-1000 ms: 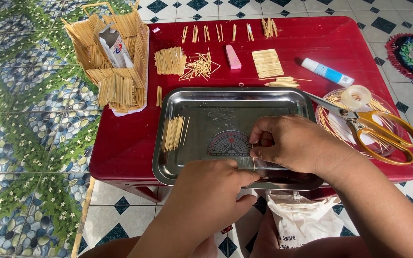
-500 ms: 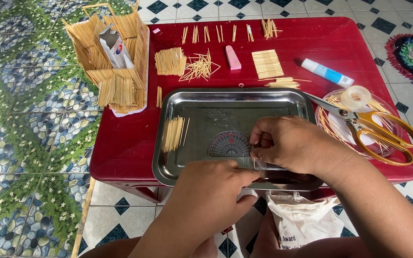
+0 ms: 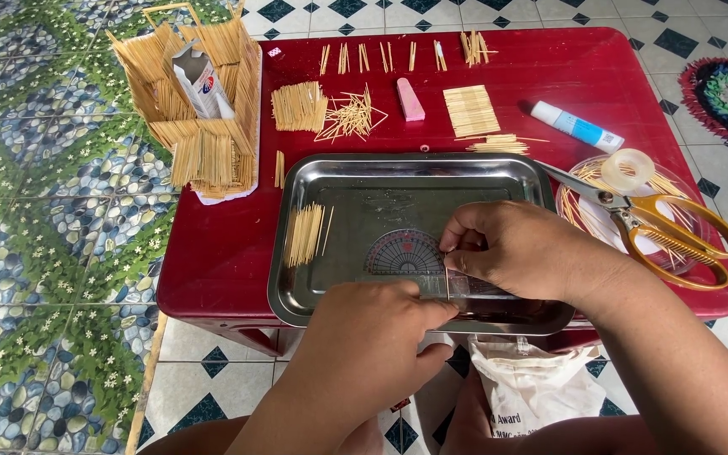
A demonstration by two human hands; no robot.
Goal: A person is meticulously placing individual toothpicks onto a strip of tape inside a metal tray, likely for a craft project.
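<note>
We see both hands working over a steel tray (image 3: 343, 181) that sits on a red table (image 3: 238, 244). The left hand (image 3: 364, 345) rests at the tray's near rim, its fingers curled down onto the straight edge of a clear protractor (image 3: 404, 254) that lies flat in the tray; its grip is closed, pressing the protractor rather than lifting it. The right hand (image 3: 520, 251) lies just beside it, fingertips pinched together at the protractor's right end; whether that closed grip holds a stick we cannot tell, since the fingers hide the spot. A small bundle of toothpicks (image 3: 305, 234) lies in the tray's left part, apart from both hands. Right of the tray, yellow-handled scissors (image 3: 659, 227) rest across a clear lid with a tape roll (image 3: 628, 169). Farther back on the table lie a glue stick (image 3: 575, 126), a pink eraser (image 3: 409, 99) and a toothpick box model (image 3: 200, 101)
</note>
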